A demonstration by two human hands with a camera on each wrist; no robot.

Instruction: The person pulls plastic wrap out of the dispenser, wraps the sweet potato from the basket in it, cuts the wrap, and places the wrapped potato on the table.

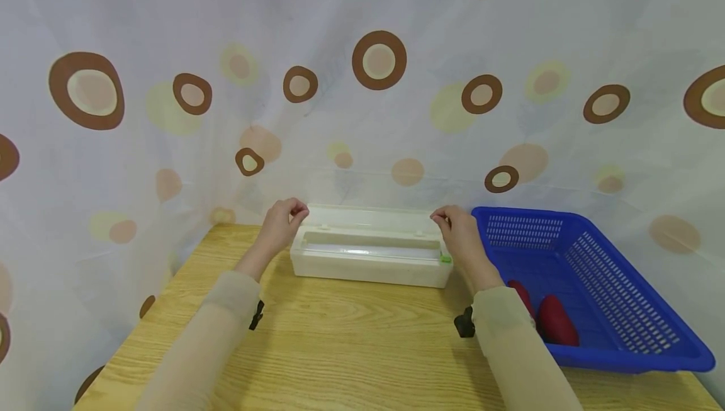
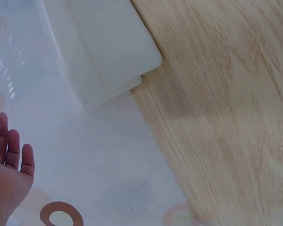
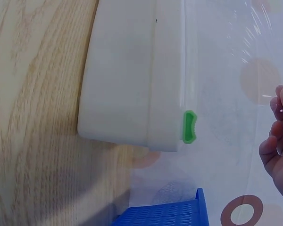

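A white cling film dispenser (image 1: pixel 368 270) stands at the back of the wooden table, its translucent lid (image 1: pixel 368 218) raised behind it. Through its long opening a pale roll (image 1: pixel 370 250) shows. A green slide cutter (image 3: pixel 189 127) sits at the right end. Clear cling film (image 3: pixel 251 40), visible mostly by its glints, stretches above the box. Thumb and forefinger of my left hand (image 1: pixel 279 227) pinch it at the left side. On the right side my right hand (image 1: pixel 463 242) pinches it too. The film's exact edges are hard to make out.
To the right stands a blue plastic basket (image 1: pixel 640 360) with perforated walls, close to the right forearm. Two dark red objects (image 1: pixel 556 321) lie in it, one partly hidden by the sleeve. A patterned curtain (image 1: pixel 340 121) hangs directly behind the table (image 1: pixel 351 342).
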